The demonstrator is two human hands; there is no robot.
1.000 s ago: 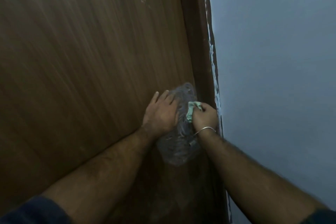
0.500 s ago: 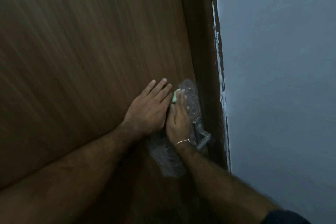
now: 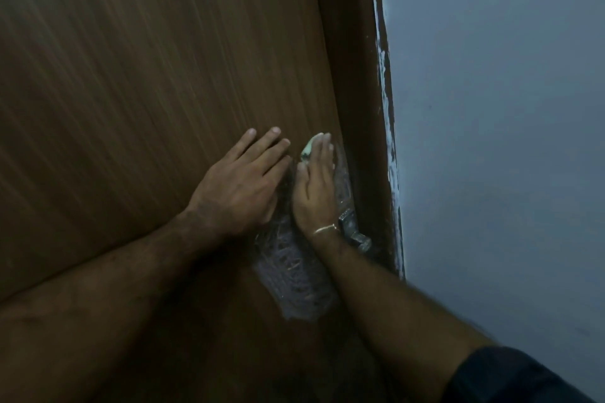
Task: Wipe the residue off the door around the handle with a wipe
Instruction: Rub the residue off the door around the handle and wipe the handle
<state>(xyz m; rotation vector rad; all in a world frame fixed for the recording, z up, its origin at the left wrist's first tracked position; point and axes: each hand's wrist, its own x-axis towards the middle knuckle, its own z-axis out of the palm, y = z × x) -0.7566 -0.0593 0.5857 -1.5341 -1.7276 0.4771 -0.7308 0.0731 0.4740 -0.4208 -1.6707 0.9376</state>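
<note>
I see the door (image 3: pixel 147 75) with grey residue (image 3: pixel 294 281) around the handle (image 3: pixel 355 235). Left of the handle, my left hand (image 3: pixel 242 186) lies flat, 4 fingers straight. My right hand (image 3: pixel 316 186) (fingers extended) presses the wipe (image 3: pixel 311 144) above it.

Obscured areas around the handle

The wipe (image 3: pixel 310 145) is mostly covered by the right hand (image 3: pixel 316 188); the handle (image 3: pixel 355 234) is partly hidden behind the wrist.
</note>
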